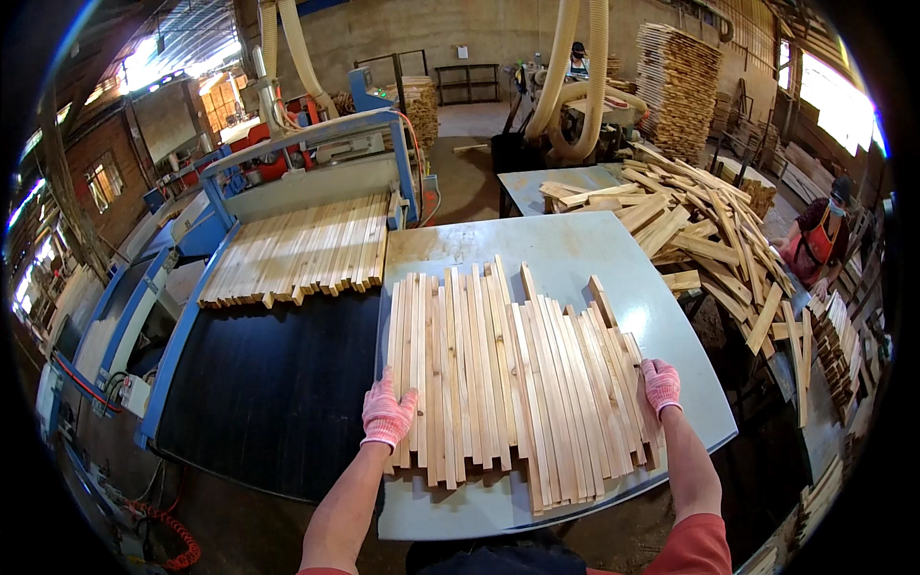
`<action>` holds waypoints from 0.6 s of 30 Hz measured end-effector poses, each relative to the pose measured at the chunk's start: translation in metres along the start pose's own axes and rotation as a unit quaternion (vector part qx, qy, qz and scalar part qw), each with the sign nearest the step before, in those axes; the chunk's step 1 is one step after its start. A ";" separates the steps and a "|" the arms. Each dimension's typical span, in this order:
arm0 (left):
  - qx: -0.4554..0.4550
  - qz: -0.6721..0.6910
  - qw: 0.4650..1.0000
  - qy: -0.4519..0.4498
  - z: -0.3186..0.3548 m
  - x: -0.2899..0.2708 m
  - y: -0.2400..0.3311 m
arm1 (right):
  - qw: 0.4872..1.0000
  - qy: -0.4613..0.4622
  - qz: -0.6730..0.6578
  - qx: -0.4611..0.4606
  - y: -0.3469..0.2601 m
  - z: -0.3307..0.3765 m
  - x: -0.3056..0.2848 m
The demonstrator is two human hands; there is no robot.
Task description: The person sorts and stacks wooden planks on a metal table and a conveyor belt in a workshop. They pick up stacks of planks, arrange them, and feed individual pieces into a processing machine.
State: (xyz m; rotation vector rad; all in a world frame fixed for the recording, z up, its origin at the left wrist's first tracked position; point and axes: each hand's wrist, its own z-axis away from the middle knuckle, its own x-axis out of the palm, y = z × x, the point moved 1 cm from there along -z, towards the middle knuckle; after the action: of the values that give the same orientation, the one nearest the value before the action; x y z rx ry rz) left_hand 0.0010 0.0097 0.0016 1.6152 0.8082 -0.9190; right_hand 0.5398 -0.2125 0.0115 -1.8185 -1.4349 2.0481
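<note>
Head view: 1 batch of wood strips between 2 gloved hands

Item 1. Wood strips [474,374], pale, narrow, laid side by side on a grey table [565,240]. Lengths run away from the wearer; both ends ragged, several strips jutting at the far end and others at the near. Side-by-side laying probably lets the lot be handled as 1 sheet.

Item 2. Left hand [388,414], pink-gloved. Fingers extended along the batch's left edge, thumb set apart toward the wood. Strips lie directly to its right.

Item 3. Right hand [661,385], pink-gloved. Fingers bent at the batch's right edge; whether they close on any single strip, cannot tell. Strips lie directly to its left. Placement of the 2 hands at opposite sides likely serves to press the strips together and stop the outer ones splaying.

Item 4. Black belt [273,383], left of the table, bearing a second row of strips [307,249] at its far part, before a blue machine frame [287,144]. These lie well apart from the left hand.

Item 5. Board heap [709,230], jumbled, beyond the table to the right; 1 co-worker [815,240] beside it.
</note>
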 end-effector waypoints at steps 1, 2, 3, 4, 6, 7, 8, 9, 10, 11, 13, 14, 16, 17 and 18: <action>-0.001 0.000 1.000 -0.001 0.000 0.000 0.001 | 1.000 0.002 -0.004 0.000 0.000 0.000 0.000; 0.001 0.000 1.000 0.001 0.000 0.000 0.001 | 1.000 0.001 -0.003 0.000 0.002 -0.001 0.000; 0.003 0.000 1.000 0.002 0.000 0.000 0.001 | 1.000 0.000 -0.003 0.000 0.003 -0.002 0.000; 0.004 0.000 1.000 0.004 0.000 0.001 0.001 | 1.000 -0.001 -0.003 0.000 0.005 -0.002 0.000; 0.005 -0.001 1.000 0.004 0.000 0.001 0.000 | 1.000 -0.006 0.002 0.002 0.004 -0.003 0.000; 0.006 -0.001 1.000 0.003 0.000 0.001 -0.001 | 1.000 -0.009 0.004 0.003 0.003 -0.003 0.000; 0.008 -0.001 1.000 0.006 0.000 0.002 -0.001 | 1.000 -0.009 0.004 0.005 0.003 -0.002 0.000; 0.010 0.000 1.000 0.009 0.000 0.002 -0.002 | 1.000 -0.009 0.004 0.007 0.002 -0.002 -0.001; 0.013 0.001 1.000 0.011 0.000 0.003 -0.003 | 1.000 -0.009 0.003 0.008 0.001 -0.001 -0.001; 0.008 0.002 1.000 0.007 0.000 0.002 -0.002 | 1.000 -0.010 0.001 0.008 -0.003 0.001 -0.003; 0.000 0.004 1.000 -0.003 0.001 0.000 -0.001 | 1.000 -0.012 -0.004 0.007 -0.010 0.005 -0.005; 0.002 0.003 1.000 0.000 0.000 0.001 -0.001 | 1.000 -0.012 0.000 0.007 -0.006 0.003 -0.005; 0.007 0.001 1.000 0.006 0.000 0.004 -0.002 | 1.000 -0.011 0.010 0.006 0.002 -0.002 -0.003; 0.005 0.001 1.000 0.005 0.000 0.003 -0.002 | 1.000 -0.013 0.011 0.004 0.001 -0.001 -0.003; 0.004 0.000 1.000 0.004 0.000 0.003 -0.002 | 1.000 -0.014 0.011 0.002 -0.001 0.000 -0.003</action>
State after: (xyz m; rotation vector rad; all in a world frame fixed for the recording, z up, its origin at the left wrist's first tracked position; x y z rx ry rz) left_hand 0.0008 0.0101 -0.0015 1.6277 0.8109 -0.9164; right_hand 0.5401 -0.2133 0.0147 -1.8192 -1.4222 2.0935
